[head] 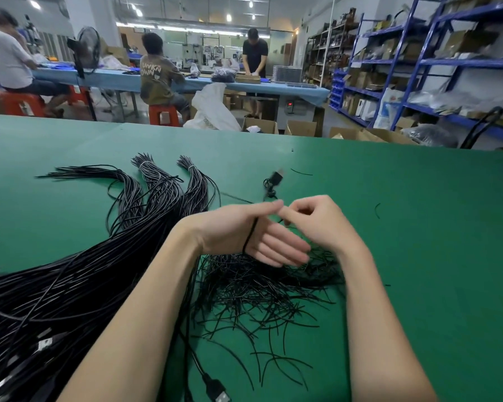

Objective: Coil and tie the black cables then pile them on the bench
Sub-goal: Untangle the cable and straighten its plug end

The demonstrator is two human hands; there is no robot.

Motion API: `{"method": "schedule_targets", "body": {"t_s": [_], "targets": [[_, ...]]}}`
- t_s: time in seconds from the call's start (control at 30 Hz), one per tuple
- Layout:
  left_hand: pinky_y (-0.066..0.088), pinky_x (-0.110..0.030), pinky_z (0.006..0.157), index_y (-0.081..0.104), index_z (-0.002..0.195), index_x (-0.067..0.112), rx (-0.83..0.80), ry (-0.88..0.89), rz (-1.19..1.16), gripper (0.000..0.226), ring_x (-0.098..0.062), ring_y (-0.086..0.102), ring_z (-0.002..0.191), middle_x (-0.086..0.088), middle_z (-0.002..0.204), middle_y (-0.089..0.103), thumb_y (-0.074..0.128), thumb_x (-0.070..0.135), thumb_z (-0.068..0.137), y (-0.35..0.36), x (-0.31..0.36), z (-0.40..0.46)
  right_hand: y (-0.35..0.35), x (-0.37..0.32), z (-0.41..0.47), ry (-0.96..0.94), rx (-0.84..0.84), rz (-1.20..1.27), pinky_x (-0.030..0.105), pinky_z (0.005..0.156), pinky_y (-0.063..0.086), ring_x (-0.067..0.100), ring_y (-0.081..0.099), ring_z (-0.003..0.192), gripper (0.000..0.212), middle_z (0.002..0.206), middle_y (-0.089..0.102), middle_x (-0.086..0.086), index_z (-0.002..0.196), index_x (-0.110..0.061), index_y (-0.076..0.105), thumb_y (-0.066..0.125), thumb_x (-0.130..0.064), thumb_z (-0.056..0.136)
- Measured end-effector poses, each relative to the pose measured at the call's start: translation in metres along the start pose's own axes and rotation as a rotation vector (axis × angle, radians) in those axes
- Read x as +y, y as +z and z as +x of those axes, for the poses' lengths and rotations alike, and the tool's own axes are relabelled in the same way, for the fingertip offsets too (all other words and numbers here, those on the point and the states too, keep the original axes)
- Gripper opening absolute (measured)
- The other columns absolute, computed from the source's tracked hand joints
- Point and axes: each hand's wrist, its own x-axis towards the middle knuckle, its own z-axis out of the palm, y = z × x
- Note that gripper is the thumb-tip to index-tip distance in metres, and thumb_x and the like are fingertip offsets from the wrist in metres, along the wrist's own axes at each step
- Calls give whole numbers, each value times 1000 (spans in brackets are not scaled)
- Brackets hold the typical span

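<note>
I see the left hand (244, 233) at the centre of the frame with its fingers held straight and close together, pointing toward the right edge. A black cable (250, 236) is wrapped around that palm as a coil, its loops running across the hand from the thumb side down to the little-finger side, so the coil's long axis stands roughly top to bottom in the frame, square to the fingers.

The right hand (317, 219) sits just right of centre, touching the left fingertips. Its fingers are curled, and they seem to pinch something thin near the left index fingertip; I judge it is the cable's free run or a tie, but it is too small for me to tell which.

Above the two hands, a blurred USB plug (277, 177) with a short tangle of the same cable hangs just over the green bench (389, 198). I take this to be the loose end, lying up-frame from the fingers and nearer the right hand.

So the next wrap or tie, as I judge it, falls to the right hand, working round the coil across the left palm.

Lower left holds the heap of uncoiled cables (70, 285); below the hands lies a scatter of short black ties (259, 297).
</note>
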Motion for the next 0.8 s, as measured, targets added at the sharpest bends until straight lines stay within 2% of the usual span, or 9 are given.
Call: {"method": "schedule_targets", "body": {"t_s": [0.1, 0.23, 0.33, 0.4, 0.43, 0.5, 0.6, 0.7, 0.8], "targets": [[34, -52, 118, 52, 143, 11, 54, -140, 96, 72, -23, 54, 134, -5, 144, 58, 17, 59, 102, 6, 1, 7, -11, -13, -1, 20, -78, 80, 26, 53, 30, 12, 31, 52, 43, 51, 41, -10, 57, -28, 71, 64, -49, 94], [27, -50, 120, 51, 143, 28, 158, -68, 68, 68, -4, 45, 139, 15, 147, 53, 23, 68, 96, 2, 0, 8, -16, -25, -3, -43, -60, 101, 30, 67, 41, 12, 47, 59, 39, 63, 62, 2, 71, -12, 72, 60, -36, 99], [25, -54, 119, 55, 137, 30, 361, 8, 5, 63, -10, 43, 141, 14, 148, 52, 16, 64, 101, -4, -5, 12, -17, -30, -7, -148, -133, 261, 26, 68, 47, 7, 55, 60, 26, 78, 75, 1, 87, -17, 80, 60, -24, 102], [28, -56, 117, 48, 146, 32, 492, 125, -66, 61, -13, 45, 139, 12, 148, 53, 14, 60, 104, -9, -7, 13, -18, -31, -8, -196, -181, 359, 20, 61, 50, 7, 58, 56, 19, 82, 78, -2, 100, -21, 78, 60, -16, 103], [32, -55, 113, 42, 149, 37, 489, 218, -166, 57, -16, 47, 139, 12, 148, 53, 14, 58, 105, -12, -6, 12, -18, -31, -7, -201, -222, 375, 19, 59, 51, 8, 60, 55, 16, 82, 78, -2, 102, -20, 75, 60, -16, 103], [42, -51, 103, 37, 152, 41, 413, 405, -392, 53, -25, 47, 139, 8, 151, 51, 16, 55, 106, -19, -4, 4, -12, -29, -7, -187, -329, 347, 20, 59, 51, 10, 60, 55, 14, 77, 76, -2, 99, -16, 74, 61, -21, 103], [32, -62, 114, 29, 157, 34, 173, 596, -552, 53, -36, 34, 147, -1, 161, 36, 16, 50, 108, -25, -3, -8, 3, -20, -6, -104, -421, 362, 21, 62, 48, 13, 55, 58, 29, 67, 65, -4, 91, -17, 77, 56, -31, 105], [21, -66, 118, 21, 160, 30, 52, 653, -577, 54, -44, 22, 150, -6, 166, 25, 13, 46, 109, -17, 0, -10, 12, -10, -4, 6, -446, 285, 23, 63, 43, 13, 51, 57, 47, 60, 57, -4, 79, -18, 80, 60, -57, 96], [21, -74, 112, 28, 157, 25, -101, 623, -582, 54, -46, 17, 150, -8, 162, 33, 21, 44, 107, -15, 1, -19, 7, 5, -4, 43, -375, 116, 27, 58, 32, 16, 38, 56, 59, 57, 47, -1, 63, -18, 72, 67, -75, 79]]}}
